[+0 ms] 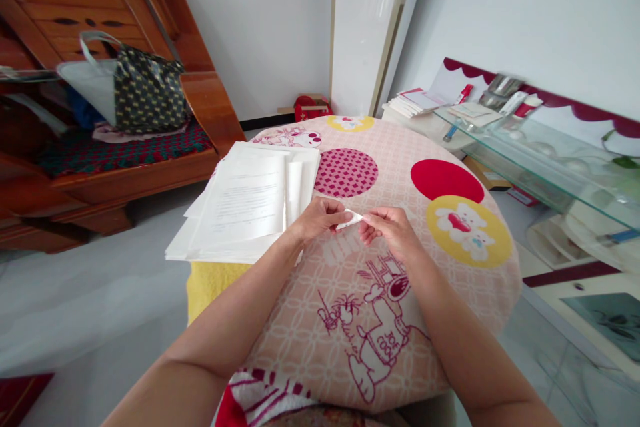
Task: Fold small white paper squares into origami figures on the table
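A small folded piece of white paper (350,219) is held above the table between my two hands. My left hand (323,217) pinches its left part between thumb and fingers. At its right tip, my right hand (387,225) grips with thumb and forefinger, the other fingers curled. Just left of my left hand lies a stack of printed white sheets (245,200), its edges uneven and the sheets fanned a little. The round table is covered with a pink patterned cloth (320,327) with cartoon figures and coloured circles.
To the right stands a glass-topped side cabinet (550,167) with papers (417,101) and small items on it. A wooden bench (210,113) with a dark patterned bag (147,90) is at the left. A tall white appliance (363,40) stands at the back.
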Motion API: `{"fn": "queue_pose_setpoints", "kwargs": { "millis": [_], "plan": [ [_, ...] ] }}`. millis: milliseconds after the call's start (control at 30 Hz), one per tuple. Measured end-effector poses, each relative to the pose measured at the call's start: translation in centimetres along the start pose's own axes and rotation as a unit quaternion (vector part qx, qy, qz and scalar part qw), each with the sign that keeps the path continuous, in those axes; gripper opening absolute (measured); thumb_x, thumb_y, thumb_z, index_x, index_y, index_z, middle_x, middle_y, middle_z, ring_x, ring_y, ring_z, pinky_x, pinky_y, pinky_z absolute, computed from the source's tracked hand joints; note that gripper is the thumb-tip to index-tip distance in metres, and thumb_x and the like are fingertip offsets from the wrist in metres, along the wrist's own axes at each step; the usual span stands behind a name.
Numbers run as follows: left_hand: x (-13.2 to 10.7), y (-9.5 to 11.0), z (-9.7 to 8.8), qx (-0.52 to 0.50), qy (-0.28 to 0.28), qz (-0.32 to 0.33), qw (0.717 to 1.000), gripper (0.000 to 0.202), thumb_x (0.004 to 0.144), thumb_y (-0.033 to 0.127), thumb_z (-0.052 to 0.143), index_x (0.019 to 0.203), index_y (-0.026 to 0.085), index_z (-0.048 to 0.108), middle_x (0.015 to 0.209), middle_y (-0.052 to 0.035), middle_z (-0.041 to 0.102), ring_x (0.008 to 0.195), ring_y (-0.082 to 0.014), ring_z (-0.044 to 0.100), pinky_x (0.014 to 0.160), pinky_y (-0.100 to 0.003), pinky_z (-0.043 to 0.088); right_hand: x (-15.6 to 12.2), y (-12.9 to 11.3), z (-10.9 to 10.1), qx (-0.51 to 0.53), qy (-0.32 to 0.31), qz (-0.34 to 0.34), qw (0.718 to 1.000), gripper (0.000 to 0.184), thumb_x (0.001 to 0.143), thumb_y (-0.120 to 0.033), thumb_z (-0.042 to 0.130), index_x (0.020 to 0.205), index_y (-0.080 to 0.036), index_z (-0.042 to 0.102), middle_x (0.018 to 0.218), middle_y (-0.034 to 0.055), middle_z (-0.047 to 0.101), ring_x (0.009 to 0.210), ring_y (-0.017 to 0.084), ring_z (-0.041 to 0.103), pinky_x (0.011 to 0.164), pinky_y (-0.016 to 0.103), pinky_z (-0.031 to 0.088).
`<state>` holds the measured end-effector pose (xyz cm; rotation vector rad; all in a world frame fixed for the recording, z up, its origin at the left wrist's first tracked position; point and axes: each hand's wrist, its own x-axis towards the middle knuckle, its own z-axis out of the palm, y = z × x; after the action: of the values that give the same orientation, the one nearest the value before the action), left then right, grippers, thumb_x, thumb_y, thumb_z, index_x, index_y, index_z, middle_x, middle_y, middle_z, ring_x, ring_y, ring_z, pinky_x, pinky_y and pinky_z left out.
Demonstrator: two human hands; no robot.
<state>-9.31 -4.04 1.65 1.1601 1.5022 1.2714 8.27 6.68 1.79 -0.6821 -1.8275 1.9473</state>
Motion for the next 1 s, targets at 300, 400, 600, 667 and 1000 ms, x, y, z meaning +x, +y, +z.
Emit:
{"fn": "queue_pose_setpoints", "kwargs": {
  "millis": [300,400,600,667,1000],
  "plan": [
    [-0.2,0.5,0.1,0.095,0.043,0.076,0.992,0.037,0.084,0.041,0.066,0.06,0.014,0.056,0.051,0.0023,0.053,0.047,-0.0055,0.042,0.047,-0.019,0.028,0.1,0.3,0.1,-0.119,0.072,-0.115,0.984,0.018,0.072,-0.032,0.07,0.084,-0.02,0.064,0.071,0.0018,0.07,0.062,0.016,0.065,0.062,0.029,0.052],
    [-0.3,0.6,0.3,0.122,0.046,0.089,0.987,0.039,0.084,0.04,0.066,0.057,0.014,0.053,0.05,0.0039,0.049,0.047,-0.005,0.038,0.047,-0.02,0.027,0.1,0.4,0.2,-0.161,0.073,-0.126,0.976,0.014,0.072,-0.03,0.067,0.081,-0.02,0.062,0.069,0.0005,0.067,0.06,0.015,0.061,0.058,0.027,0.048],
    [-0.4,0.7,0.3,0.186,0.047,0.115,0.975,0.041,0.084,0.038,0.065,0.055,0.016,0.047,0.053,0.0059,0.038,0.052,-0.0064,0.033,0.05,-0.022,0.025,0.2,0.4,0.1,-0.174,0.048,-0.108,0.978,0.014,0.07,-0.03,0.069,0.074,-0.021,0.058,0.062,-0.0014,0.062,0.057,0.014,0.058,0.055,0.026,0.044],
    [-0.5,0.7,0.3,0.213,0.042,0.119,0.969,0.04,0.085,0.037,0.063,0.055,0.016,0.046,0.054,0.0055,0.038,0.054,-0.0071,0.034,0.051,-0.023,0.025,0.3,0.4,-0.1,-0.171,0.025,-0.094,0.98,0.015,0.07,-0.031,0.069,0.072,-0.021,0.057,0.062,-0.0005,0.064,0.057,0.015,0.059,0.056,0.027,0.046],
    [-0.4,0.7,0.5,0.252,0.028,0.125,0.959,0.038,0.084,0.032,0.062,0.054,0.016,0.044,0.053,0.0056,0.037,0.055,-0.0074,0.033,0.053,-0.024,0.024,0.4,0.5,-1.0,-0.192,-0.018,-0.051,0.98,0.013,0.07,-0.027,0.07,0.073,-0.02,0.06,0.062,0.0005,0.066,0.058,0.015,0.061,0.055,0.026,0.047]
  ]
}}
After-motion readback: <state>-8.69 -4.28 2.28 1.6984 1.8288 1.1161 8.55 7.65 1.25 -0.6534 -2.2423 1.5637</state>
